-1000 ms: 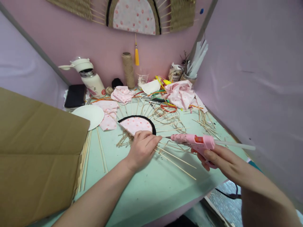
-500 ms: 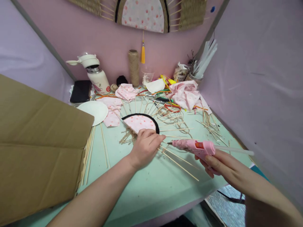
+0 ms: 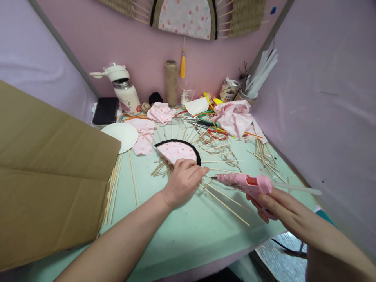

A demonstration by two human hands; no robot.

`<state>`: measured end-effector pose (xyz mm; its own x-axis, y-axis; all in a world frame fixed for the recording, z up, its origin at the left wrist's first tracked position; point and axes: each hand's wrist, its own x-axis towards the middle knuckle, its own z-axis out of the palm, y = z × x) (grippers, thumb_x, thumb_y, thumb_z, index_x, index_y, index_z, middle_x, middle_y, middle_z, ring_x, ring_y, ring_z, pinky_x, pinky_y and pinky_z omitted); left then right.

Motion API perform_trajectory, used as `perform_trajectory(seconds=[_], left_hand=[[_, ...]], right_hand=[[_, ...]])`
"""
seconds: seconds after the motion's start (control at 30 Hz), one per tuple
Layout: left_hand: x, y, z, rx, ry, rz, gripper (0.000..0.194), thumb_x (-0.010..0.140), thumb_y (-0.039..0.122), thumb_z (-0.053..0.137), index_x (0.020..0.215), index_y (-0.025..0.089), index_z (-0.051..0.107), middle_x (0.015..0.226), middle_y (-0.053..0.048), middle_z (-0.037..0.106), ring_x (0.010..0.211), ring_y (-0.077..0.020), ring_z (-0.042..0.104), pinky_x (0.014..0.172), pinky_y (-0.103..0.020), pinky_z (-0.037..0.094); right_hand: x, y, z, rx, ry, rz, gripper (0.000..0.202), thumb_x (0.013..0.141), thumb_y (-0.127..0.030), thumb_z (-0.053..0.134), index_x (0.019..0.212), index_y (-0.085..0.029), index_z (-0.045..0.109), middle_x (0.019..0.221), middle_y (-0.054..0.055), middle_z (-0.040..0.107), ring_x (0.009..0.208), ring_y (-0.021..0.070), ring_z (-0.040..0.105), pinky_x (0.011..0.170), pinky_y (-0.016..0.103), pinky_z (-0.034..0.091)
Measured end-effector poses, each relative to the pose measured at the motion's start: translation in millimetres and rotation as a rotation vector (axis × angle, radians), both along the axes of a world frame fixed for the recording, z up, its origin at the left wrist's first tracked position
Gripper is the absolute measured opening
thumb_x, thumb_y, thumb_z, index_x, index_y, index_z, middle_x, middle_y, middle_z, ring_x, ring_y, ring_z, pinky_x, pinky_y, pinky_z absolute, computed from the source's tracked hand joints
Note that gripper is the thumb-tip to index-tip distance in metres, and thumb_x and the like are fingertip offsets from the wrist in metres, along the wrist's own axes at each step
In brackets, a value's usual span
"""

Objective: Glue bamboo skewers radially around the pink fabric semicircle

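My left hand (image 3: 185, 179) is closed over the lower right edge of a half-round craft piece (image 3: 175, 152), covered in pink spotted cloth with a black rim. Thin wooden sticks (image 3: 225, 161) fan out from that rim, some passing beside my fingers. What the fingertips pinch is hidden under the hand. My right hand (image 3: 270, 205) grips a pink hot glue gun (image 3: 245, 182) by its handle. A clear glue stick (image 3: 296, 188) pokes out of the gun's back. The nozzle points left, close to my left fingertips and just over the sticks. Loose twine strands (image 3: 161, 166) show beneath the piece's left side.
A large cardboard sheet (image 3: 55, 172) stands at the left, beside a white disc (image 3: 121, 137) and loose sticks. Along the back are a white bottle (image 3: 128, 98), a twine spool (image 3: 171, 83), pliers (image 3: 205, 123), crumpled pink cloth (image 3: 234, 117) and a cup of glue sticks (image 3: 261, 76).
The whole view has shifted slightly, so everything appears a little further right. Both hands keep the same hold, and the glue gun stays near my left fingertips.
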<state>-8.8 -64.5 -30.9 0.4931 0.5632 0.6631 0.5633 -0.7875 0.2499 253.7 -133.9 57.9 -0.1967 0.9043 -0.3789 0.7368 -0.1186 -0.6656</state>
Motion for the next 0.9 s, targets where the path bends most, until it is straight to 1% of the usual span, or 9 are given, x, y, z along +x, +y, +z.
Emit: perform_trajectory(seconds=[0.27, 0.6, 0.9], left_hand=[[-0.3, -0.2, -1.7, -0.011, 0.009, 0.005, 0.020, 0.092, 0.013, 0.052, 0.109, 0.018, 0.061, 0.087, -0.003, 0.073, 0.088, -0.0182, 0.056, 0.082, -0.036, 0.035], [-0.1, -0.3, -1.2, -0.001, 0.003, 0.001, 0.019, 0.092, 0.014, 0.052, 0.109, 0.017, 0.061, 0.085, -0.003, 0.073, 0.087, -0.0188, 0.055, 0.081, -0.036, 0.035], [-1.0, 0.2, -1.0, -0.004, 0.007, -0.004, 0.020, 0.092, 0.014, 0.053, 0.109, 0.017, 0.062, 0.086, -0.003, 0.073, 0.087, -0.0183, 0.056, 0.081, -0.036, 0.035]], right_hand=[[-1.5, 0.9, 0.1, 0.000, -0.008, -0.008, 0.057, 0.090, -0.068, 0.035, 0.067, -0.021, 0.057, 0.070, 0.005, 0.059, 0.065, 0.0183, 0.055, 0.061, 0.030, 0.047], [-5.8, 1.6, 2.6, 0.009, -0.021, -0.022, 0.062, 0.086, -0.074, 0.034, 0.067, -0.020, 0.059, 0.068, 0.006, 0.059, 0.064, 0.0187, 0.055, 0.059, 0.031, 0.047], [-3.3, -1.7, 1.5, 0.033, -0.022, -0.008, 0.057, 0.089, -0.069, 0.037, 0.065, -0.021, 0.058, 0.067, 0.005, 0.059, 0.065, 0.0189, 0.057, 0.058, 0.031, 0.048]])
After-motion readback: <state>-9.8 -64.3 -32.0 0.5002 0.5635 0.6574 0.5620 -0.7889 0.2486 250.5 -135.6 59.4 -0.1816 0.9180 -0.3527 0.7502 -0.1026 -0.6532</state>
